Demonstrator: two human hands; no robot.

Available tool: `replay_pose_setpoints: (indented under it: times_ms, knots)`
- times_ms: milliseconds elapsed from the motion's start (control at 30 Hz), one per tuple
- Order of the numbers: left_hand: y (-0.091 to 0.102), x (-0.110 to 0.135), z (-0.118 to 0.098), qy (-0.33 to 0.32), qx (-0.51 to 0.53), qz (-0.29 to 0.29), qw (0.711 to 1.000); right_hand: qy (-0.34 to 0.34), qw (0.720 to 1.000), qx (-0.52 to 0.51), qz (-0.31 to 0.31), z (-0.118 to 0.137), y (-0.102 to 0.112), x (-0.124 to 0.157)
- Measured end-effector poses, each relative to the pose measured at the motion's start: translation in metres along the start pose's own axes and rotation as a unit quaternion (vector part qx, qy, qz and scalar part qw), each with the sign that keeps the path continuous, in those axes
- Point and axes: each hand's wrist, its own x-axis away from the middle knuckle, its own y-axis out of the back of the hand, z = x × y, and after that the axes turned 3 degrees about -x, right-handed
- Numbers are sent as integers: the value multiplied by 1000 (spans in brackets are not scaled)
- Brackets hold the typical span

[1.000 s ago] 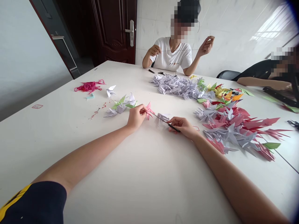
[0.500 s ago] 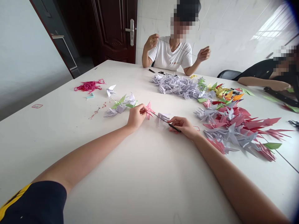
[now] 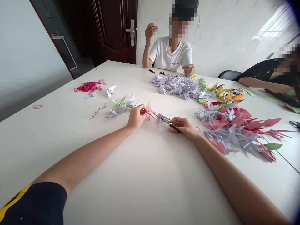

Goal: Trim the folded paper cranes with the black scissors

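Note:
My left hand [image 3: 137, 118] pinches a pink folded paper crane [image 3: 149, 110] just above the table. In my right hand [image 3: 182, 126] is a slim tool with a black handle [image 3: 175, 128] and a thin grey metal shaft [image 3: 158, 117]; its tip reaches the crane by my left fingertips. The exact kind of tool is hard to make out. A pale lavender paper crane [image 3: 163, 118] lies under the shaft. Some pink paper [image 3: 172, 129] shows beneath my right fingers, partly hidden. Left of my left hand sit several lavender and green paper cranes [image 3: 120, 108].
Heaps of lavender cranes [image 3: 180, 87] and pink cranes [image 3: 239, 118] cover the table's right side. Magenta string [image 3: 89, 86] lies at the left, near a lone white crane [image 3: 111, 91]. Two people sit across: one in a white shirt [image 3: 173, 54], another in black [image 3: 260, 70].
My hands, the pink crane and the tool hold nearly still. Across the table, the person in white has raised one hand and lowered the other towards the table.

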Motion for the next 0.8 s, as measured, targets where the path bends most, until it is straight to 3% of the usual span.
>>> replay_pose_setpoints:
  times_ms: [800]
  knots:
    - [0, 0, 1, 6, -5, -5, 1000, -2, 1000, 5, -16, 0, -3, -3]
